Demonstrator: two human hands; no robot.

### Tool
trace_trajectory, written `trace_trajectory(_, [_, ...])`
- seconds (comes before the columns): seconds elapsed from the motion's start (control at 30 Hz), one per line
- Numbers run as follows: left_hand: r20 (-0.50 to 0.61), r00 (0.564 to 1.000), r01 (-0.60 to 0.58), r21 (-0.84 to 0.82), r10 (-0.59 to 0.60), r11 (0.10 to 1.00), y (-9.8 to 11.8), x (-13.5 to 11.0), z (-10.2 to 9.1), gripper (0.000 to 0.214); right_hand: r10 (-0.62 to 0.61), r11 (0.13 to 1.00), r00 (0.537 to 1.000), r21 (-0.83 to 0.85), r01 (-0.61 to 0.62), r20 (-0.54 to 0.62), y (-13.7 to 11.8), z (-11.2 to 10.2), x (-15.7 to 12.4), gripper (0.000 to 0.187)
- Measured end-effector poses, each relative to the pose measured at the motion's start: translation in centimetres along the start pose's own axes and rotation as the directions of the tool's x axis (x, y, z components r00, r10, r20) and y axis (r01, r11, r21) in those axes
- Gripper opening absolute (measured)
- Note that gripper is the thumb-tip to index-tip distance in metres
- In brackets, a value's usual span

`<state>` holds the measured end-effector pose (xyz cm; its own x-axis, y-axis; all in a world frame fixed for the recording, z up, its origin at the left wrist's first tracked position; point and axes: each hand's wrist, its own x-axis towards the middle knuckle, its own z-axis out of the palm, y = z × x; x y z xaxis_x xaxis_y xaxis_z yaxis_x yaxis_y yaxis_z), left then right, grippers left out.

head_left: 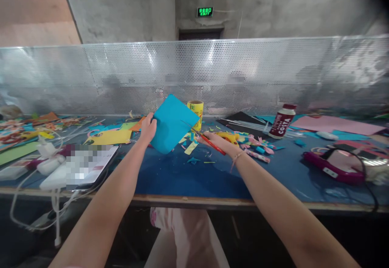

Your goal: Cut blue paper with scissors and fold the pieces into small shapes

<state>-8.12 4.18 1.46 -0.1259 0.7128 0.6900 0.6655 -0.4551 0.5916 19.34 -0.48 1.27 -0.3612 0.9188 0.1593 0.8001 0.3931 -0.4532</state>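
My left hand (148,128) is closed on the left edge of a bright blue paper sheet (172,123) and holds it up, tilted, above the blue table (188,179). My right hand (216,141) grips red-handled scissors (209,141); their blades point up-left and meet the sheet's right edge. Small paper scraps (192,154) lie on the table beneath the sheet. A thin bracelet circles my right wrist.
A yellow tape roll (196,110) stands behind the sheet. A Costa bottle (282,121) is at right, with black and pink sheets (334,124) and a pink device (332,166) with a cable. At left lie yellow paper (109,137), a tablet (88,166), white chargers. A perforated metal screen (194,73) backs the table.
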Motion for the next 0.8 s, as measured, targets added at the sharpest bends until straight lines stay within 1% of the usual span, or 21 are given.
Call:
trace_trajectory(0.2, [0.012, 1.000, 0.015, -0.006, -0.015, 1.000, -0.01, 0.07, 0.08, 0.009, -0.003, 1.000, 1.000, -0.001, 0.003, -0.008, 0.60, 0.32, 0.39, 0.045])
trace_trajectory(0.37, [-0.006, 1.000, 0.015, -0.009, -0.015, 1.000, -0.06, 0.19, 0.10, 0.012, -0.010, 1.000, 1.000, 0.013, 0.010, -0.016, 0.76, 0.41, 0.44, 0.043])
trace_trajectory(0.7, [-0.016, 1.000, -0.001, -0.009, 0.001, 1.000, -0.46, 0.44, -0.06, 0.011, 0.019, 1.000, 0.999, -0.003, -0.019, -0.042, -0.02, 0.50, 0.42, 0.042])
trace_trajectory(0.8, [-0.018, 1.000, -0.008, -0.007, 0.008, 1.000, -0.52, 0.49, -0.07, 0.010, 0.054, 0.998, 0.998, 0.017, -0.053, -0.036, -0.20, 0.50, 0.29, 0.045])
